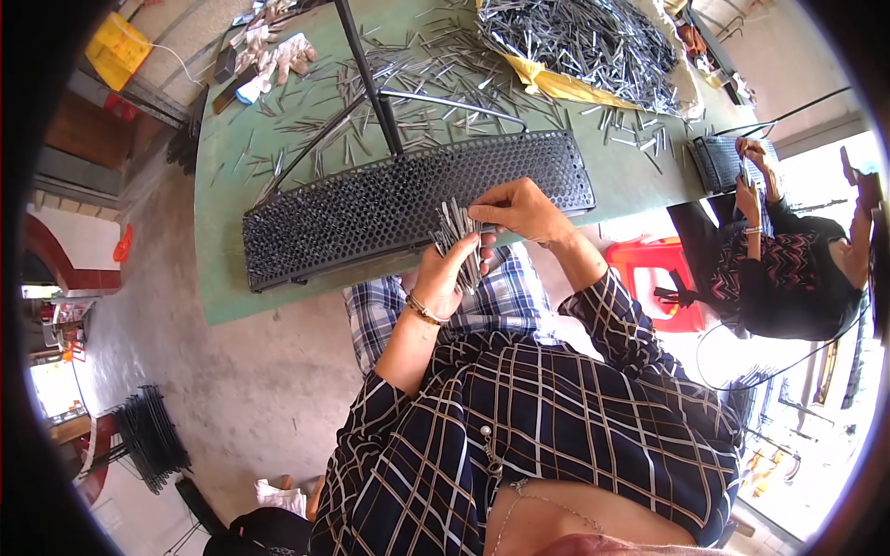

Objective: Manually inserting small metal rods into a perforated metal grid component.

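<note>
A bundle of thin grey strips [456,232] stands fanned out in my left hand [447,271], with the thumb and fingers closed round it. My right hand [526,213] reaches in from the right, its thumb and forefinger pinched at the upper ends of the bundle, on what looks like one strip. Both hands are just in front of a long black perforated panel [482,171] on the table. Its left part is thickly set with small dark pieces; round holes show across the middle and right. A black post and braces [378,107] rise behind it.
Loose strips [426,56] litter the green table [222,269] behind the panel. A large heap of strips [584,46] lies on a yellow-edged sack at the back. Work gloves [283,57] lie at far left. Another person [788,269] works at a similar panel, right, near a red stool [649,264].
</note>
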Tool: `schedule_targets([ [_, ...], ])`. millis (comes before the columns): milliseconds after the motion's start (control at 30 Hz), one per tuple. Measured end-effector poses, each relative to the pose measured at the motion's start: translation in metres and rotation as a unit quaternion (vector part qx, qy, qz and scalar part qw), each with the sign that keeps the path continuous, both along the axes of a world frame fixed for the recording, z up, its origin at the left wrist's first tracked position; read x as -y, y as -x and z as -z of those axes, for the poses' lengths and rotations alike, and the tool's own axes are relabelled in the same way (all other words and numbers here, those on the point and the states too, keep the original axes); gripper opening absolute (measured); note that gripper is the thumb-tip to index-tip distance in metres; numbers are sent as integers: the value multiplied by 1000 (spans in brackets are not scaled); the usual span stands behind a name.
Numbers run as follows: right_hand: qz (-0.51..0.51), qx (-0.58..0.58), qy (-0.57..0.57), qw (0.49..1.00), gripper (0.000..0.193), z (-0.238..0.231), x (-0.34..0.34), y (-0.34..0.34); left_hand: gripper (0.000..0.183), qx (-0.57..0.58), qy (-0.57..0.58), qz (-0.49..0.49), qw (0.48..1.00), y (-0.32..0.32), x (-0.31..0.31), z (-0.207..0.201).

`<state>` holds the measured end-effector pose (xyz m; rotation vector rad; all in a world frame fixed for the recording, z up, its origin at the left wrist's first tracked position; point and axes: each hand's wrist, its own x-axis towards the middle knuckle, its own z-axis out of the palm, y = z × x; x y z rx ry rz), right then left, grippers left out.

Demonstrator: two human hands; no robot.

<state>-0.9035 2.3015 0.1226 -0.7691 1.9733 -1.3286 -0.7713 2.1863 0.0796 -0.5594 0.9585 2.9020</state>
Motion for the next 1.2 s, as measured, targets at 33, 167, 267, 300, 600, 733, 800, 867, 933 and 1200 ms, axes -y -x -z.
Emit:
schedule_targets([
  [33, 12, 49, -3, 999, 23, 1, 0, 1, 21, 4, -3, 0, 1000, 0, 0, -2],
  [167, 49, 82, 15, 995, 22, -2, 0, 5, 20, 25, -18, 2, 1000, 0, 1, 3],
  [267, 74, 54, 82, 992, 24, 0, 3, 17, 20, 49, -1, -1, 999, -1, 2, 6],
  [300, 73, 54, 82, 992, 24, -1, 4, 21, 20, 49, -1, -2, 999, -1, 2, 7],
  [600, 112, -240, 100, 959, 18, 2, 26, 61, 22, 44, 18, 28, 998, -5, -1, 2],
  [733, 81, -320, 114, 937, 16, 8, 27, 69, 23, 37, 22, 36, 998, -5, 0, 5],
  [800, 73, -339, 111, 931, 16, 13, 27, 72, 23, 37, 21, 37, 998, -5, 0, 8],
  [867, 65, -358, 108, 925, 16, 12, 27, 74, 23, 43, 20, 39, 998, -3, 0, 8],
  [933, 69, -355, 105, 926, 17, 10, 27, 74, 24, 49, 19, 41, 998, -2, 0, 7],
  [1200, 102, -269, 125, 950, 18, 14, 28, 73, 22, 62, -6, 43, 997, 0, 0, 6],
])
